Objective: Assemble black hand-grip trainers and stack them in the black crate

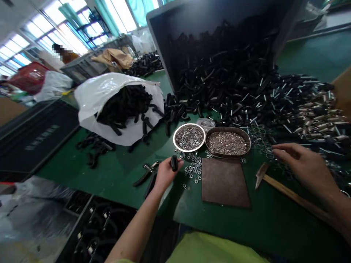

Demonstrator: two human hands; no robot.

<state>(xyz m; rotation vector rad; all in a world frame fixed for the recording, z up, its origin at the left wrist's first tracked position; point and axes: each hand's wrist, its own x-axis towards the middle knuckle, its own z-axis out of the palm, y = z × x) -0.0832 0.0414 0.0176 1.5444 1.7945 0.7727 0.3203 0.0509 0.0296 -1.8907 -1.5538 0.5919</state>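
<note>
My left hand (165, 174) is closed around a short black plastic handle part (174, 163), its end pointing up, above the green table. Over on the right, my right hand (305, 166) hovers by a heap of loose metal rings (261, 137), thumb and forefinger close together; whatever is between them, if anything, cannot be made out. Below that hand lies a hammer (287, 191) with a wooden handle. A brown square plate (225, 182) rests between the hands. Small washers (194, 166) are scattered beside my left hand, and black-handled pliers (149, 173) lie to its left.
Behind the plate stand a round dish (175, 140) of small metal parts and an oval tin (249, 144) of tiny pins. A white sack (93, 95) spills black parts. A tipped grey bin (161, 47) backs a black heap; metal springs (318, 118) lie right.
</note>
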